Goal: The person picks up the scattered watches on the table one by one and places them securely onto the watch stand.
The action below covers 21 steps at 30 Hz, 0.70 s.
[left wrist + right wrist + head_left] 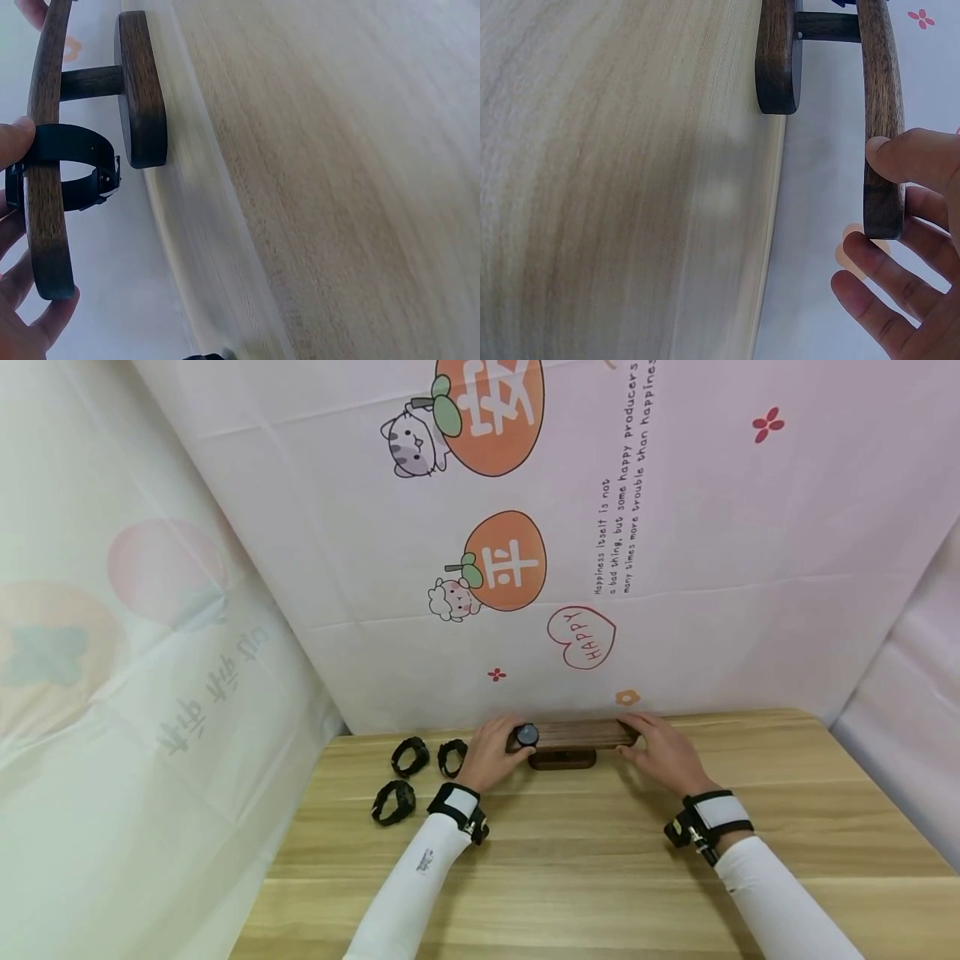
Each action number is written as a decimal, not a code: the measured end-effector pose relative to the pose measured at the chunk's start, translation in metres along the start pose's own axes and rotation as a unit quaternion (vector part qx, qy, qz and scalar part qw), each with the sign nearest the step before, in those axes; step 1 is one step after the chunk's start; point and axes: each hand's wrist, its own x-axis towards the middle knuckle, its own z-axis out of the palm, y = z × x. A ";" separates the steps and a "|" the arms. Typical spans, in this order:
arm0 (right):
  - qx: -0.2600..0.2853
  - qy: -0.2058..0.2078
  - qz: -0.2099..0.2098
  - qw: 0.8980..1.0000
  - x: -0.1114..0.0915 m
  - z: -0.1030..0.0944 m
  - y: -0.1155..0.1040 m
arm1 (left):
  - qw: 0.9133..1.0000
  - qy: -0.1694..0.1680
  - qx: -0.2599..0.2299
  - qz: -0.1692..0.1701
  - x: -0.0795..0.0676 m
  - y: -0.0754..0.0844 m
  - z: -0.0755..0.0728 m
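Observation:
A dark wooden watch stand (573, 734) stands at the table's back edge, its bar raised on a short post above a rounded base (142, 97). Around the left end of the bar loops a black wristwatch (527, 734), dial up and strap hanging below. My left hand (489, 753) holds the watch at that end, thumb on the near side at the strap and fingers behind; one fingertip meets the bar's tip. At the opposite end, my right hand (667, 754) pinches the bar, with the thumb (885, 159) on its near face and lower fingers spread past the tip.
Left of the stand lie three more black watches: one at the back (422, 756), one beside my left hand (442, 760) and one nearer the front (405, 797). A printed white cloth (420, 677) hangs behind the wooden table (570, 868).

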 end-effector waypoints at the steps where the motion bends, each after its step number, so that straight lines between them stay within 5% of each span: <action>1: 0.000 0.000 0.000 1.000 0.000 0.000 0.000 | 1.000 0.001 0.000 0.000 0.000 0.001 0.001; 21: -0.003 0.000 -0.003 1.000 0.001 0.001 0.001 | 1.000 -0.004 0.022 -0.002 0.006 0.013 0.008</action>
